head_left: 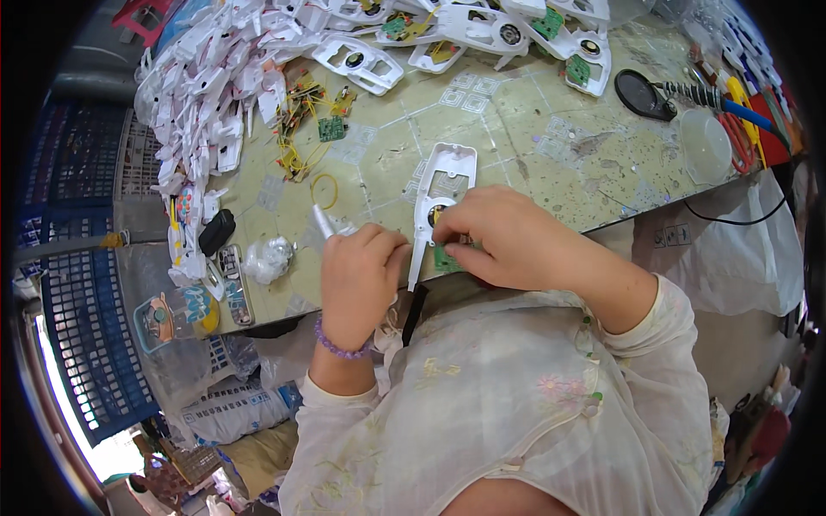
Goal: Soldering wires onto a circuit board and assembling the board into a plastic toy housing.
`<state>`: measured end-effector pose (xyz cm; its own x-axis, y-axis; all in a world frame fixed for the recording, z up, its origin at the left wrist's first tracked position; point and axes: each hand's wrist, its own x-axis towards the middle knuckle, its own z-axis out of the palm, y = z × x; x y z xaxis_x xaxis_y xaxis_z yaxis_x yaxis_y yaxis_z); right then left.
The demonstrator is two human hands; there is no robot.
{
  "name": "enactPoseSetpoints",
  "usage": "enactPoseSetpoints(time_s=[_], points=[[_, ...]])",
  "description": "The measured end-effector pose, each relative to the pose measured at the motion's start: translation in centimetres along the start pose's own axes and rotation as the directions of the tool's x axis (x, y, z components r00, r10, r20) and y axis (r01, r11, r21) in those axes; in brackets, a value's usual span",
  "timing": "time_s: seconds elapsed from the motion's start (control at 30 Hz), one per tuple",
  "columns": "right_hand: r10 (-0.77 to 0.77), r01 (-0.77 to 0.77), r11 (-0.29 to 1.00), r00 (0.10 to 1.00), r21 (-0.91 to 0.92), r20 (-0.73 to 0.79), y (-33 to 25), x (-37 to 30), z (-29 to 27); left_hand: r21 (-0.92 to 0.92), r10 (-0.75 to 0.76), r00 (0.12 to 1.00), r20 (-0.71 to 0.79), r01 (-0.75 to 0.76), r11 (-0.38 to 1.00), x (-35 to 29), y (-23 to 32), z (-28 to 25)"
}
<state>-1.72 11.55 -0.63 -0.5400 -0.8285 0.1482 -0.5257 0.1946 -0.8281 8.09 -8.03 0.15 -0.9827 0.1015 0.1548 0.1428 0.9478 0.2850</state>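
Observation:
A white plastic housing (451, 160) with a long narrow tail lies near the table's front edge. A round speaker (436, 214) sits in its middle. My right hand (508, 236) is over the housing, thumb and fingers pinched at a small green circuit board (445, 260), which they partly cover. Just left of the tail, my left hand (360, 271) is closed, fingertips together; whatever they hold is hidden. Beyond its knuckles a silvery-white tube (323, 221) shows beside a yellow ring (325, 191); I cannot tell whether the hand touches the tube.
White housings (202, 112) pile up at far left and back, some with boards and speakers. Wired circuit boards (331, 129) lie before them. At right are a soldering iron (731, 107) in a spring holder, a black dish (644, 95) and a clear cup (705, 148). A crumpled plastic bag (268, 260) lies left.

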Motion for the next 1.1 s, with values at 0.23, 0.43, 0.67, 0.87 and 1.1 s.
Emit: enactPoseSetpoints(time_s=[0.23,0.43,0.67,0.87,1.1], points=[[-0.223,0.211,0.891,0.975,-0.401,0.017,2.8,0.2,0.2,-0.183,-0.032,0.972,-0.235,-0.011,0.983,0.6,0.8,0.1],[-0.254,0.224,0.964,0.932,-0.14,-0.258,3.8,-1.4,0.2,-0.267,0.145,0.967,-0.21,-0.199,0.943,1.7,2.7,2.7],[-0.071,0.052,0.997,0.929,-0.062,-0.364,2.6,-4.4,0.6,-0.286,0.112,0.973,-0.204,-0.168,0.943,2.1,3.2,3.0],[-0.067,0.069,0.998,0.926,-0.008,-0.37,2.9,-4.2,1.1,-0.358,0.077,0.987,-0.14,-0.123,0.925,2.2,3.2,3.1],[-0.056,0.06,0.998,0.916,-0.003,-0.398,2.9,-4.0,1.4,-0.433,-0.014,0.992,-0.125,-0.042,0.9,2.1,3.0,2.8]])
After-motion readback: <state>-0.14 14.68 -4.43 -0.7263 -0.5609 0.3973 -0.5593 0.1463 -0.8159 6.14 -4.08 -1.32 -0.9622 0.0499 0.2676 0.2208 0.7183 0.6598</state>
